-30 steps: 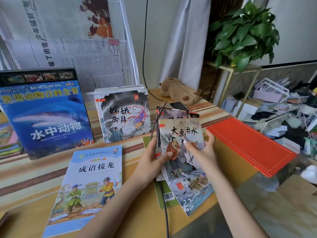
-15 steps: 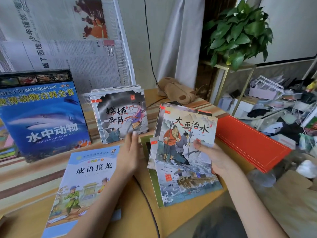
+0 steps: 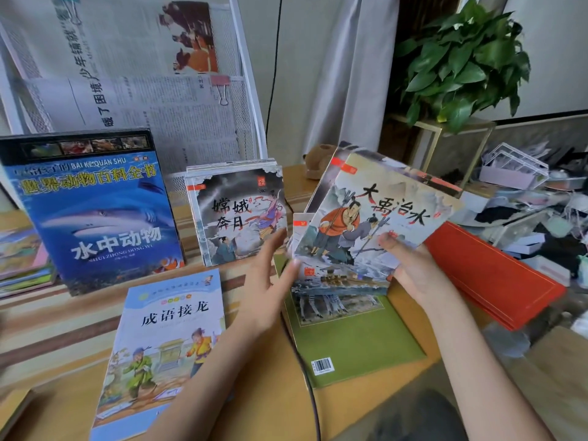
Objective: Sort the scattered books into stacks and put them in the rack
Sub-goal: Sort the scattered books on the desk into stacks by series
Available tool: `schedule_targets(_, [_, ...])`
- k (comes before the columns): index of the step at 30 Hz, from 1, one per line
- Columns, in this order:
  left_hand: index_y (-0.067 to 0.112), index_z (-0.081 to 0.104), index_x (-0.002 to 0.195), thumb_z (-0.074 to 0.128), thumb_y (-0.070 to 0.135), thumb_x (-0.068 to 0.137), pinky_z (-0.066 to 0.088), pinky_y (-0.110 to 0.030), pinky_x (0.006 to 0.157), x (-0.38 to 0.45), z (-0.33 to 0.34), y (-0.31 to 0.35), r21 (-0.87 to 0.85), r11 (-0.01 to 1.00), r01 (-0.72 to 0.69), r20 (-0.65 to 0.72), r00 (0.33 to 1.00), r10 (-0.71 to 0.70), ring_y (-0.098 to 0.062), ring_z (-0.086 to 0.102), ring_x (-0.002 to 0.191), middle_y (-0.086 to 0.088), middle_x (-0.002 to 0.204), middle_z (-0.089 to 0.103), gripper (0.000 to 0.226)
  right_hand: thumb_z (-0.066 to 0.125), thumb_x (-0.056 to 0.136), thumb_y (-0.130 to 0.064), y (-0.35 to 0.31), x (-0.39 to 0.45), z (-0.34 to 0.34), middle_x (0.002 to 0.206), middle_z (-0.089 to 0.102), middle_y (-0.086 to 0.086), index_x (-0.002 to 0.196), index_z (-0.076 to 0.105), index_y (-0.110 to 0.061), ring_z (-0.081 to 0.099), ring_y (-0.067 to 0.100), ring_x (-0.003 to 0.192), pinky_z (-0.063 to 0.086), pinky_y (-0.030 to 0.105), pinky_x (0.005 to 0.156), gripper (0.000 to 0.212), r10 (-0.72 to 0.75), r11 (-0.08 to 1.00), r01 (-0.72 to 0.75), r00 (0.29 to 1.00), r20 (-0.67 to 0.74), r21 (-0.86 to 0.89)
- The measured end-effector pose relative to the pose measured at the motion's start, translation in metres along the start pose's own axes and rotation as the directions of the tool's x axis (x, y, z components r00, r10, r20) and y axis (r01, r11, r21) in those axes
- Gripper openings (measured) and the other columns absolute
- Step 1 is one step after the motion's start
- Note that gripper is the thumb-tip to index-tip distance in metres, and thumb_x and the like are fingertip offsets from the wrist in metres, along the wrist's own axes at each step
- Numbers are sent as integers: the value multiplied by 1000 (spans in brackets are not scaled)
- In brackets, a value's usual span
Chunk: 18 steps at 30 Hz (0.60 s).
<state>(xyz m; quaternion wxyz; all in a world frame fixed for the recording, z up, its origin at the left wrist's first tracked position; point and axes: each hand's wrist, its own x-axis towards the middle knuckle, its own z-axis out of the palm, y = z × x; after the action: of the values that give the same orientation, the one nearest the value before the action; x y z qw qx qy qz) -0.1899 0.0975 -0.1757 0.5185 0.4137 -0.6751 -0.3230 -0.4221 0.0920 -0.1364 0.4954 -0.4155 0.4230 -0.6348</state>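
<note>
- Since half a second ago the bundle of thin picture books has come up off the green book and tipped further clockwise, and the left hand has swung over from the blue idiom book to the bundle's left edge.
- Bundle is now held in the air over the desk, cover facing the camera, title running downhill to the right, so the top edge points up and to the right. It's near square, so there's no clear long axis.
- Right hand grips it at the lower right corner: thumb lying on the cover, fingers curled round behind where I can't see them.
- Left hand is open, fingers straight, fingertips touching the bundle's lower left edge, thumb up toward the standing book.
- Green book lies flat under the bundle, back cover up with the barcode near me.
- Behind the left hand, a stack of similar thin books stands upright against the white mesh rack, with a big blue shark book leaning to its left.
- Red folder lies just right of the right hand, a black cable runs along the green book's left side, and a potted plant sits at the back right.
</note>
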Motion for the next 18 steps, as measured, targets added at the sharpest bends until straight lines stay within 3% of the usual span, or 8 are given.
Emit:
schedule_targets(2, [31,44,133,55,57,80,36,-18,103,1,3,-4,28,1000,2,20,1000,-3,6,43,125,25,131,49,60,93,15,-52,3,-1,1,86,74,-11,100,61,-18,68,0,84,53,15,68,97,-7,1000,7,1000,9,-23])
schedule_targets(4, [26,48,125,63,43,82,45,-28,98,1,9,-7,18,1000,8,40,999,-9,1,52,115,22,120,57,48,93,23,-51,6,-3,2,89,74,-8,101,61,-16,69,5,87,54,18,70,91,-23,999,24,1000,19,-31])
schedule_targets(6, [32,46,120,66,26,85,47,-28,96,0,15,-6,9,1000,12,71,997,-13,1,56,109,24,114,60,41,92,31,-51,8,-3,3,92,74,-7,103,61,-15,69,7,89,55,20,71,86,-27,998,29,999,46,-51])
schedule_targets(9, [26,35,132,71,19,83,41,-19,100,-2,22,-6,-54,998,39,113,993,-33,1,53,116,16,124,58,61,91,39,-50,10,-1,4,101,73,-5,105,62,-18,67,7,97,54,22,83,78,3,992,6,998,66,-130])
schedule_targets(11, [17,24,138,72,18,82,36,-17,104,-2,25,-6,-73,996,42,127,991,-33,1,48,123,9,132,52,73,85,58,-33,14,-1,6,98,73,-9,103,62,-20,67,1,94,50,23,90,52,21,981,-7,998,66,-195])
schedule_targets(14, [16,18,137,68,12,84,35,-19,107,-1,30,-12,-76,996,43,127,991,-33,-3,45,128,4,136,47,73,72,73,-9,21,-3,10,82,71,-21,95,61,-24,65,-10,82,49,11,80,29,-2,967,10,999,33,-256])
schedule_targets(18, [23,23,133,60,15,88,33,-22,108,-1,32,-16,-61,998,0,80,997,5,-7,42,129,1,134,46,59,73,64,-17,19,-5,13,73,69,-25,92,58,-24,62,-16,73,43,1,60,32,-10,971,16,1000,25,-239])
